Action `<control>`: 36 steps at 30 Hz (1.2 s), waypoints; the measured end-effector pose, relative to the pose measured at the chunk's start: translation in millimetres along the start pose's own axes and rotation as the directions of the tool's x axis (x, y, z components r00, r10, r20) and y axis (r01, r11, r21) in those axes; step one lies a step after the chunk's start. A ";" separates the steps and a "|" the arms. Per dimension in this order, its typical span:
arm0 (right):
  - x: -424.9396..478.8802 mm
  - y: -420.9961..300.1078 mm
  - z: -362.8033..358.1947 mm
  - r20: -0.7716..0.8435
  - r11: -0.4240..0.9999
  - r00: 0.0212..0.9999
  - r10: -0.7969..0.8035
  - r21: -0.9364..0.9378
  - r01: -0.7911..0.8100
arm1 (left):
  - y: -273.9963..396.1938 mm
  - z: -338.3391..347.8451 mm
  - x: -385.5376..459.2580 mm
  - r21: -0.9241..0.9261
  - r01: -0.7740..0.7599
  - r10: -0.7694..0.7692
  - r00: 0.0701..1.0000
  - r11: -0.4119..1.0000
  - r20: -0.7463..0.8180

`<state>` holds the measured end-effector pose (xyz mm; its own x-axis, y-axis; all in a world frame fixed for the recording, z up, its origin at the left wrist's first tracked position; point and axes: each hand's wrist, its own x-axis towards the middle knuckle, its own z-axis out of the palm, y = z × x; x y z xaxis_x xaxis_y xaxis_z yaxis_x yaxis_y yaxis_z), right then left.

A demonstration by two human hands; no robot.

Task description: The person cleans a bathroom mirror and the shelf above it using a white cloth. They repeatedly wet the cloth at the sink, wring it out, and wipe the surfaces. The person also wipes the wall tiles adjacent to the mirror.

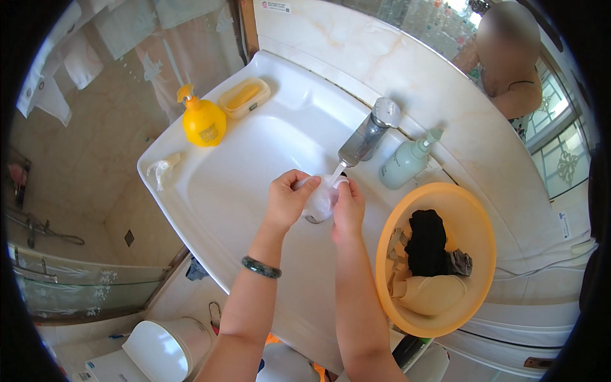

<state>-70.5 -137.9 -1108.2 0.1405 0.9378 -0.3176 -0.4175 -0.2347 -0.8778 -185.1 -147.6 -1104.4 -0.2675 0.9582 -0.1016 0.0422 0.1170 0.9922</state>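
Both my hands hold a thin white cloth (320, 201) under the running faucet (365, 138). My left hand (289, 198), with a dark green bangle on the forearm, pinches its left edge between thumb and fingers. On the other edge, my right hand (349, 205) grips it the same way. Water falls from the spout onto the cloth between them. Below it, the sink drain (312, 219) is partly covered. All of this is over the basin of a white ceramic sink (229, 191).
An orange plastic basin (484, 229) with black, grey and beige clothing sits at the sink's right. A pale green pump bottle (405, 162) stands behind it. On the left rim are a yellow pump bottle (205, 123), a soap dish (258, 102) and a crumpled white item (163, 168).
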 end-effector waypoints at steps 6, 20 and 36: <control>14.1 14.8 -2.4 -0.017 0.650 0.853 -0.522 -0.656 0.385 | 8.8 4.2 -4.6 0.451 -0.511 0.615 0.781 0.731 -0.112; 4.9 -1.4 -9.8 0.118 0.919 0.989 0.086 0.374 -0.124 | -1.0 -8.2 -16.3 0.315 -0.084 -0.126 0.796 0.945 0.592; 2.7 11.5 -16.3 0.428 0.822 0.877 0.218 0.403 -0.402 | -15.0 -9.8 2.8 0.424 0.133 -0.072 0.985 0.896 -0.157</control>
<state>-60.3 -142.2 -1125.1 -0.3526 0.8807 -0.3164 -0.7616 -0.4665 -0.4499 -195.8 -149.2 -1118.9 -0.4172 0.8946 -0.1602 0.4105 0.3428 0.8450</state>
